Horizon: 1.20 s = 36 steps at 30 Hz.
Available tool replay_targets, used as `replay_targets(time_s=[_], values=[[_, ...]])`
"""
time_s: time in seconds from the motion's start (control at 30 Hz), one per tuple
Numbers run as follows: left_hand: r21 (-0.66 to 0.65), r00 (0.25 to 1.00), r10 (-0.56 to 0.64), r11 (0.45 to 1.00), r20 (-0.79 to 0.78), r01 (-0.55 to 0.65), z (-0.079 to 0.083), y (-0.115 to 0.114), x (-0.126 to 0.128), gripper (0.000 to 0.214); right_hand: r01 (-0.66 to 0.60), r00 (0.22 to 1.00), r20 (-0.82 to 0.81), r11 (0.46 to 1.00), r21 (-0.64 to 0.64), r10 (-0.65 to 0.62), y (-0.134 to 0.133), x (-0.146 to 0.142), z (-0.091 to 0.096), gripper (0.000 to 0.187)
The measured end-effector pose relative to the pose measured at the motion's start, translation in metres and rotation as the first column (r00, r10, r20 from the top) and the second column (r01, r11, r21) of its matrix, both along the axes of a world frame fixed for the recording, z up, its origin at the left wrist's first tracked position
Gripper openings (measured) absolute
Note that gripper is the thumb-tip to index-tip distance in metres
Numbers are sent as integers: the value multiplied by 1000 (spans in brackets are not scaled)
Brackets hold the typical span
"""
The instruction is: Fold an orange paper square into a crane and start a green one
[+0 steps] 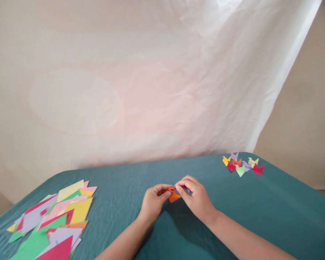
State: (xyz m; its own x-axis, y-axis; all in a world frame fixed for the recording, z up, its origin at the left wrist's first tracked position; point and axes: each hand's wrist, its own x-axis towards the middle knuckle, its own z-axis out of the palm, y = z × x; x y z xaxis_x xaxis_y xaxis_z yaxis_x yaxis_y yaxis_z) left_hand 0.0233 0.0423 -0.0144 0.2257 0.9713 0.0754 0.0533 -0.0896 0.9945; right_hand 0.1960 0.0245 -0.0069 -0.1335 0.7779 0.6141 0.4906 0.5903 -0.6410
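Note:
A small folded piece of orange paper (pixel 174 197) is held between my two hands, just above the table. My left hand (pixel 155 200) pinches its left side between thumb and fingers. At its upper right, the thumb and fingertips of my right hand (pixel 196 198) are closed on a corner. A pointed orange flap hangs down between the hands. The fingers hide the rest of the folds.
On the left of the green-covered table (pixel 119 195) lies a spread heap of coloured paper sheets (pixel 81 211). Several small folded paper birds (pixel 240 170) in mixed colours stand at the far right. A pale hanging cloth (pixel 151 90) closes off the back.

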Motion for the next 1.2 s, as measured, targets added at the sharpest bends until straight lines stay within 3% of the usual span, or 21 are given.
replay_targets(time_s=[0.2, 0.33, 0.57, 0.77, 1.0, 1.2], values=[[-72, 993, -55, 995, 105, 63, 0, 2, -1, 29, -39, 999, -6, 999, -38, 39, 8, 3, -4, 9], [-23, 989, -106, 994, 108, 109, 1, 0, 0, 28, -47, 998, 30, 998, -50, 48, 8, 1, -7, 8], [148, 975, -120, 978, -186, 148, 8, -4, -4, 13, -25, 999, 45, 995, -93, 30, 7, -1, -8, 10], [323, 949, -134, 919, -286, 227, 19, -4, -8, 11, -76, 997, -16, 979, -187, 74, 5, -2, -5, 8], [83, 976, -148, 983, -160, 162, 13, -3, -9, 16, -108, 993, -82, 959, -261, 89, 8, 1, -5, 11], [108, 987, -126, 985, -99, 136, 8, 2, -10, 11, -148, 974, -217, 918, -369, 69, 10, 2, -6, 12]])
